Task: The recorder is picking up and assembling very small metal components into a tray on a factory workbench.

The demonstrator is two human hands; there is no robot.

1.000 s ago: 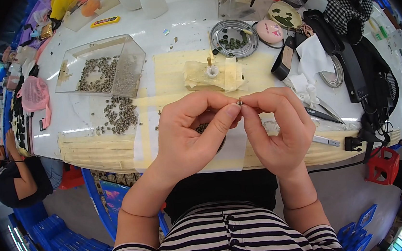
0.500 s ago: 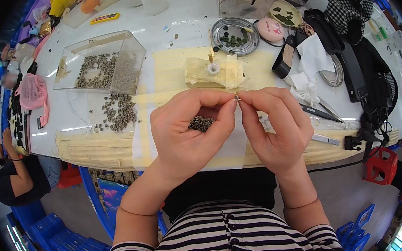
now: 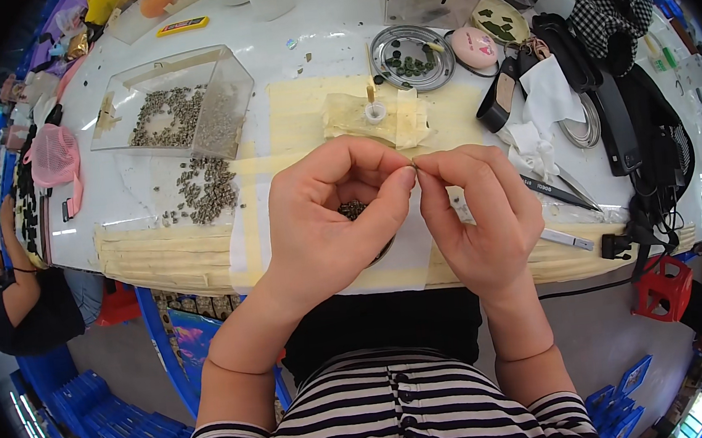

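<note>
Above the work mat, my left hand (image 3: 326, 221) and my right hand (image 3: 486, 214) meet fingertip to fingertip. Each pinches thumb against forefinger on a tiny piece between them; it is too small and too covered to name. Under the curl of my left hand sits a heap of small dark metal parts (image 3: 352, 209), partly hidden by the fingers. Just beyond the hands, a block wrapped in yellowish tape (image 3: 338, 131) carries a small white cup (image 3: 374, 114) and a short upright peg (image 3: 370, 95).
A clear tray (image 3: 230, 104) of small metal parts lies at left, with a loose pile (image 3: 209, 190) spilled before it. Behind the block stands a round dish (image 3: 412, 59) of green pieces. Tweezers (image 3: 560, 192), straps (image 3: 612, 126) and a white cloth (image 3: 547, 103) crowd the right.
Both hands stay pinched together, with slight finger shifts. The shiny tiny piece seen between the fingertips before is now almost wholly covered. The left hand hides more of the heap.
</note>
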